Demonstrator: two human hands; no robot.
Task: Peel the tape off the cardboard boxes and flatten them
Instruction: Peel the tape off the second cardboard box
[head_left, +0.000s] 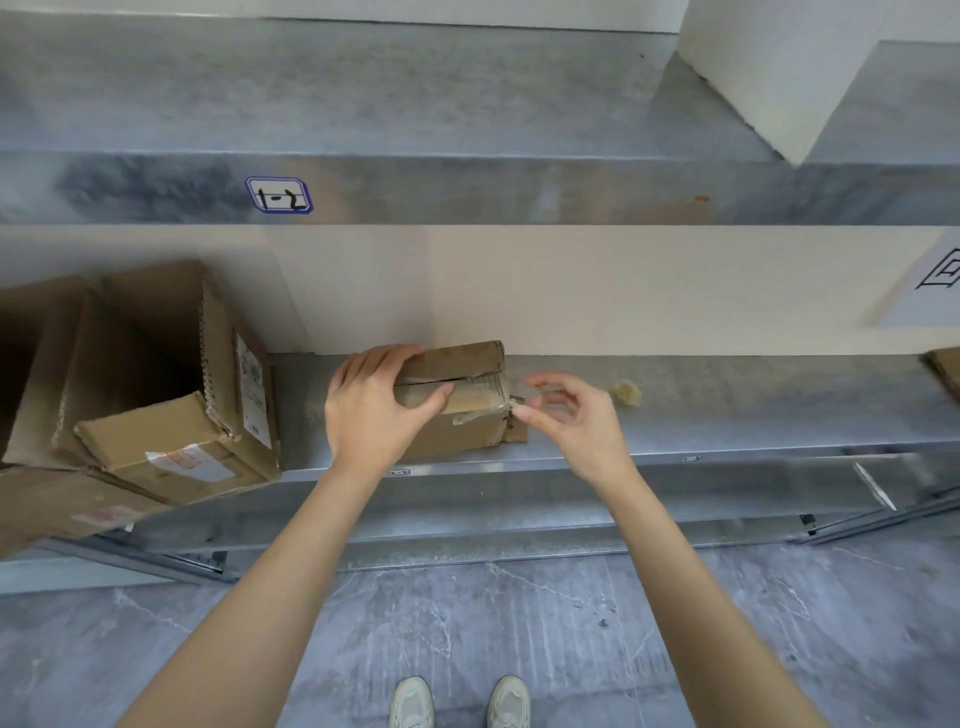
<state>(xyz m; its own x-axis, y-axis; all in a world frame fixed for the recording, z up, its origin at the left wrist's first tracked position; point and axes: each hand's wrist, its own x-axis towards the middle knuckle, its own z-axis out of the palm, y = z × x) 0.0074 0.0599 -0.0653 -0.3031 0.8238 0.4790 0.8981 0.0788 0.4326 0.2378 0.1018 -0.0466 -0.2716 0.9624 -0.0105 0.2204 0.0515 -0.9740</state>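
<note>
Left hand (371, 410) is gripping the left end of the small cardboard box (467, 439), sitting mid-shelf; right hand (569, 423) is pinching the loose clear tape (480, 397) end at its right corner, likely needing a low, steady rightward pull while bracing. Larger opened boxes (171, 374) are crowding the left, a crumpled wad (626, 391) is lying right on the shelf (753, 410)
</note>
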